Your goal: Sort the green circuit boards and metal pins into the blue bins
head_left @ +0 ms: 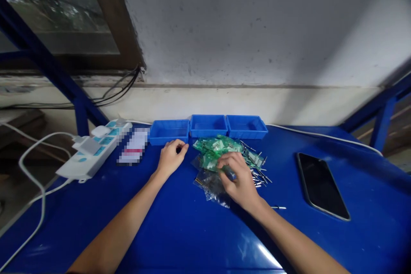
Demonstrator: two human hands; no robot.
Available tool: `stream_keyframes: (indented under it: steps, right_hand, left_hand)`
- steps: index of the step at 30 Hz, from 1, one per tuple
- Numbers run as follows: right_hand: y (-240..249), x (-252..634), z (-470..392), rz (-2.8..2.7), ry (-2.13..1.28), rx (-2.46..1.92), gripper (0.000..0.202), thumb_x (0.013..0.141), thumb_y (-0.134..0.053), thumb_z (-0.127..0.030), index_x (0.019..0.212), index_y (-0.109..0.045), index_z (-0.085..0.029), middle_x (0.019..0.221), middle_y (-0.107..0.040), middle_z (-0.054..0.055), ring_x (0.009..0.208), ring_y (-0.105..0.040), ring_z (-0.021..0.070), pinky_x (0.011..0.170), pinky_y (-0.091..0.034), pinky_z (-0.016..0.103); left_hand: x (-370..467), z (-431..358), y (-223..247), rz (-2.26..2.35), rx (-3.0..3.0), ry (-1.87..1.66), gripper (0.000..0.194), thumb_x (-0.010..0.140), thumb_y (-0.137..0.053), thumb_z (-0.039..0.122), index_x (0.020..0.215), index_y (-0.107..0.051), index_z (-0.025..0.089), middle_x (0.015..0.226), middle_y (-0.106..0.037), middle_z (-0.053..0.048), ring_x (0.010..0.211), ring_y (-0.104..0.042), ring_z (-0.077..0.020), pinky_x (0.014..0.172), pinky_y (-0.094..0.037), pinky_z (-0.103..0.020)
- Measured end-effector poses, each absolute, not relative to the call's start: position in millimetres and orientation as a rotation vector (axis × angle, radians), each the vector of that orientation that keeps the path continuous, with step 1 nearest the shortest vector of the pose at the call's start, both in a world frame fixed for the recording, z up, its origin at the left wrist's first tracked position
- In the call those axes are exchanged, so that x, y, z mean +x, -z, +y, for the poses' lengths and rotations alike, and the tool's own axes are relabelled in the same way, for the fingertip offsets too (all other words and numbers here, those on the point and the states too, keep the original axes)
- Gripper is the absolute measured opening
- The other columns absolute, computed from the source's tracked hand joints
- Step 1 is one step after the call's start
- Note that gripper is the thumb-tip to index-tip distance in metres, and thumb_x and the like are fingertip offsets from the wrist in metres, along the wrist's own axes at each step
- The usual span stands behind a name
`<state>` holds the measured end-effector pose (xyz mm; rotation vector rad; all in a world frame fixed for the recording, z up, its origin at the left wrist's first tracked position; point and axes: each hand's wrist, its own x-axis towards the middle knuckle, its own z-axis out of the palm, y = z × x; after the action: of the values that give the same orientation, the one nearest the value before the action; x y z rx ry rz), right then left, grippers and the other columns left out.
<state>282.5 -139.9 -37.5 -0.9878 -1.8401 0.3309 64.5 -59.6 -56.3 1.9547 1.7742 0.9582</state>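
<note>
Leftmost, a white power strip [93, 150] lies at the table's [180, 231] left edge, its cable looping off the side; just beside it sits a small blurred card [133, 146]. Broad bare blue tabletop, smooth and glossy, spreads in front of both forearms. One left hand [170, 157] rests on the surface just before the left tray, fingers curled loosely together, pinching something too small to tell. Three shallow blue plastic trays [208, 126] stand in a row against the far edge, touching side to side. At their foot lies a heap of small clear bags with green parts [215, 150], thin metal pins [258, 171] scattered to its right. One right hand [239, 180] lies on the heap, fingers bent down onto a bag. Well apart to the right, one dark, flat phone [323, 186] lies face up.
</note>
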Motion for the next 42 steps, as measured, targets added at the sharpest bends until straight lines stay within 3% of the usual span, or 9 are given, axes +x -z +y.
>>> stream_keyframes:
  steps: [6, 10, 13, 18, 24, 28, 31, 35, 42]
  right_hand:
    - [40, 285, -139, -1.843, -0.16, -1.011, 0.021, 0.075, -0.05, -0.005, 0.079, -0.057, -0.024, 0.103, -0.044, 0.006, 0.098, -0.046, 0.0232, 0.079, -0.043, 0.041]
    - [39, 287, -143, -1.903, 0.012, -0.976, 0.024, 0.076, -0.051, -0.004, 0.086, -0.059, -0.024, 0.084, -0.045, 0.004, 0.079, -0.044, 0.0196, 0.066, -0.04, 0.035]
    - [37, 284, -145, -1.989, 0.019, -0.898, 0.027, 0.077, -0.048, -0.002, 0.088, -0.06, -0.024, 0.071, -0.048, 0.003, 0.069, -0.041, 0.0178, 0.061, -0.036, 0.033]
    - [29, 277, -146, -1.957, -0.324, -1.065, 0.018, 0.082, -0.05, -0.014, 0.093, -0.062, -0.021, 0.081, -0.053, 0.005, 0.079, -0.047, 0.0197, 0.07, -0.041, 0.035]
    - [25, 275, -147, -1.552, -0.946, -1.147, 0.025, 0.09, -0.045, -0.037, 0.09, -0.064, -0.021, 0.077, -0.059, 0.002, 0.07, -0.055, 0.0161, 0.062, -0.044, 0.028]
    - [30, 273, -148, -1.618, -0.811, -1.203, 0.019, 0.088, -0.051, -0.032, 0.089, -0.065, -0.02, 0.071, -0.058, 0.001, 0.062, -0.052, 0.014, 0.055, -0.041, 0.026]
    - [32, 275, -148, -1.751, -0.498, -1.086, 0.017, 0.087, -0.051, -0.02, 0.097, -0.065, -0.021, 0.081, -0.059, 0.004, 0.074, -0.057, 0.0155, 0.065, -0.046, 0.028]
    - [32, 279, -148, -1.904, -0.289, -0.931, 0.03, 0.085, -0.049, -0.008, 0.107, -0.063, -0.023, 0.105, -0.056, 0.009, 0.095, -0.058, 0.0178, 0.075, -0.05, 0.03]
    - [34, 279, -149, -2.02, -0.231, -0.941, 0.032, 0.083, -0.049, -0.009, 0.109, -0.061, -0.024, 0.134, -0.038, 0.01, 0.123, -0.041, 0.0253, 0.093, -0.046, 0.044]
  left_hand:
    - [60, -65, 46, 1.749, 1.902, -0.988, 0.027, 0.086, -0.044, 0.041, 0.083, -0.061, 0.019, 0.088, -0.066, -0.005, 0.086, -0.059, -0.0216, 0.083, -0.042, -0.032]
    - [82, -101, 34, 1.284, 1.625, -0.932, 0.035, 0.089, -0.037, 0.046, 0.095, -0.059, 0.02, 0.073, -0.06, -0.001, 0.058, -0.053, -0.0137, 0.055, -0.042, -0.024]
    - [100, -123, 30, 1.041, 1.54, -0.83, 0.024, 0.086, -0.048, 0.042, 0.087, -0.058, 0.019, 0.063, -0.052, 0.002, 0.054, -0.049, -0.0114, 0.05, -0.038, -0.021]
    - [99, -124, 39, 1.055, 1.757, -1.186, 0.009, 0.086, -0.051, 0.023, 0.088, -0.058, 0.019, 0.07, -0.053, 0.001, 0.061, -0.051, -0.0115, 0.055, -0.039, -0.022]
    - [97, -125, 48, 0.948, 2.146, -1.343, 0.022, 0.084, -0.048, 0.006, 0.082, -0.064, 0.02, 0.104, -0.049, -0.005, 0.075, -0.054, -0.0103, 0.066, -0.044, -0.024]
    - [101, -130, 43, 1.032, 2.101, -1.304, 0.023, 0.086, -0.045, 0.008, 0.08, -0.065, 0.018, 0.096, -0.049, -0.005, 0.078, -0.054, -0.012, 0.071, -0.043, -0.025]
    - [99, -130, 37, 1.087, 1.941, -1.196, 0.02, 0.088, -0.047, 0.019, 0.082, -0.065, 0.017, 0.083, -0.053, -0.004, 0.076, -0.053, -0.0138, 0.068, -0.041, -0.025]
    - [101, -131, 35, 1.066, 1.536, -1.033, 0.037, 0.092, -0.039, 0.038, 0.074, -0.061, 0.015, 0.07, -0.058, -0.003, 0.064, -0.053, -0.0134, 0.062, -0.041, -0.026]
    - [85, -98, 16, 1.347, 1.573, -1.224, 0.024, 0.082, -0.056, 0.038, 0.079, -0.065, 0.016, 0.064, -0.06, 0.0, 0.06, -0.055, -0.0142, 0.06, -0.042, -0.025]
